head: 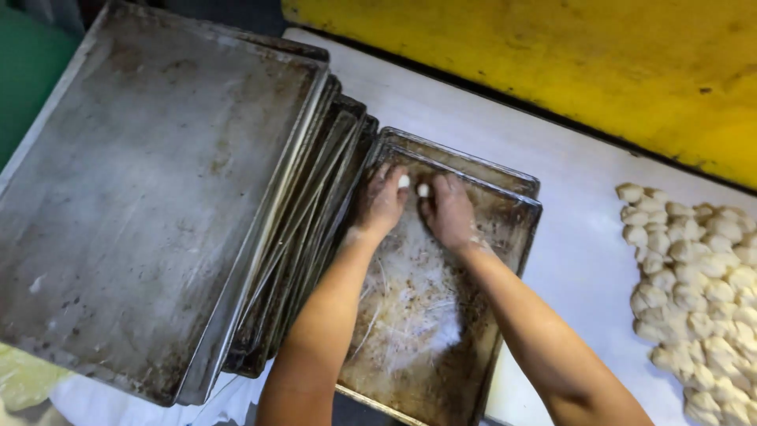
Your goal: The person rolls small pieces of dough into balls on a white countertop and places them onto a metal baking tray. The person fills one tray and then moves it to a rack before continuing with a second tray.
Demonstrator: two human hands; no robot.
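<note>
Both my hands rest palm down near the far end of a worn, greasy metal baking tray [410, 347] that lies on a white table. My left hand [380, 201] and my right hand [448, 210] lie side by side, fingers spread on the tray's surface. A small white lump [404, 181] shows at the fingertips of my left hand and another white lump [423, 190] at those of my right; whether they are pinched or just touched I cannot tell. White smears streak the tray's middle. A second tray [465, 162] lies underneath.
A tall stack of large metal trays [150, 189] stands to the left, its lower ones fanned out beside my left arm. A heap of small pale dough pieces [694, 276] lies on the white table [568, 237] at right. A yellow surface [552, 47] runs along the far side.
</note>
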